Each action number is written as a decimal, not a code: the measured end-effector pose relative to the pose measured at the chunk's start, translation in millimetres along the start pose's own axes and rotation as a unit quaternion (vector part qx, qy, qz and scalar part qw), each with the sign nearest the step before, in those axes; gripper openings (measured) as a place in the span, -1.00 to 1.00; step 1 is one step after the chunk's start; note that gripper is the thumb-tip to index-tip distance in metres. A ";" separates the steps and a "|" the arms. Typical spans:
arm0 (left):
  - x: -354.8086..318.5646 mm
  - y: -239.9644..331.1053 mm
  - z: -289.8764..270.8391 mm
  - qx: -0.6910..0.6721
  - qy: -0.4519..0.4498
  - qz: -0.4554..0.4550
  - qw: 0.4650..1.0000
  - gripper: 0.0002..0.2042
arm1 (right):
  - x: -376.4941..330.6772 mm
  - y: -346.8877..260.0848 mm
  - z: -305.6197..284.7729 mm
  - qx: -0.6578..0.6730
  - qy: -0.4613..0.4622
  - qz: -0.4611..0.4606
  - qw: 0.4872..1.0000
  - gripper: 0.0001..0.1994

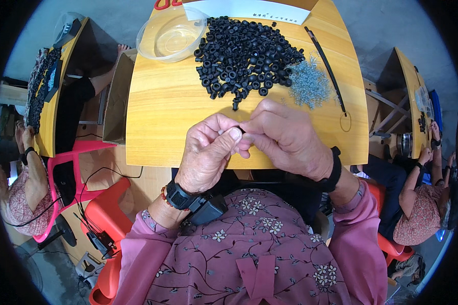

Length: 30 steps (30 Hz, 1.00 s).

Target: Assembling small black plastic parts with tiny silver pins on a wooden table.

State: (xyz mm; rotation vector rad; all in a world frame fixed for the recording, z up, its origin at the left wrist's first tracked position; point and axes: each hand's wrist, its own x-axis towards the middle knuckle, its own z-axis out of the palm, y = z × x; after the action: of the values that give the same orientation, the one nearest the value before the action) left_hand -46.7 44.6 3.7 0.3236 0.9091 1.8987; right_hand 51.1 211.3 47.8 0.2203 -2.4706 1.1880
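My left hand and my right hand meet above the near edge of a yellow wooden table. Their fingertips pinch one small black part between them, mostly hidden by the fingers. Just beyond the hands lies a big heap of small black rubber rings. To the right of that heap sits a pile of tiny silvery wire springs. Which hand bears the part's weight I cannot tell.
A clear round plastic bowl stands at the table's far left. A thin black rod with a wire loop lies along the right side. A cardboard box hangs left of the table. Other people sit at neighbouring tables left and right.
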 end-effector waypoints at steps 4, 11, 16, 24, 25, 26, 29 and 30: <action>-0.5 -2.8 -0.8 -0.030 0.003 -0.027 0.999 -0.86 | -3.4 -0.4 3.6 -0.001 0.000 -0.002 1.000 -0.90; 1.6 -4.9 -3.6 -0.030 0.006 -0.020 0.999 -0.86 | -3.8 1.0 8.0 -0.022 0.016 0.006 1.000 -0.90; 4.1 -2.5 0.1 -0.052 0.001 -0.013 0.999 -0.87 | -1.9 3.5 4.5 0.032 0.045 0.033 0.998 -0.82; 3.3 0.1 -5.6 -0.048 -0.021 -0.011 0.999 -0.89 | -3.8 8.2 4.9 0.051 0.046 0.030 0.997 -0.78; 3.3 -5.4 -3.0 -0.092 0.000 -0.003 0.996 -0.90 | -2.9 9.3 4.2 0.010 0.034 -0.009 0.999 -0.80; 2.0 -17.3 3.1 -0.136 0.021 0.001 0.991 -0.90 | -2.8 6.6 12.6 -0.019 0.062 0.012 0.998 -0.82; 14.5 -19.4 3.3 -0.128 0.048 0.036 0.990 -0.91 | 0.7 -0.4 35.1 -0.055 0.122 0.060 0.989 -0.85; 10.1 -16.2 6.9 -0.117 0.056 0.025 0.991 -0.91 | -1.8 0.9 36.1 -0.031 0.128 0.072 0.989 -0.86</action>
State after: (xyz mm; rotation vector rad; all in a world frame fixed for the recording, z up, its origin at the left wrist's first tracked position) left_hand -37.1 60.3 -4.6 0.0995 0.7468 2.0620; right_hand 42.5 183.7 26.0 -0.1239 -2.3242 1.1155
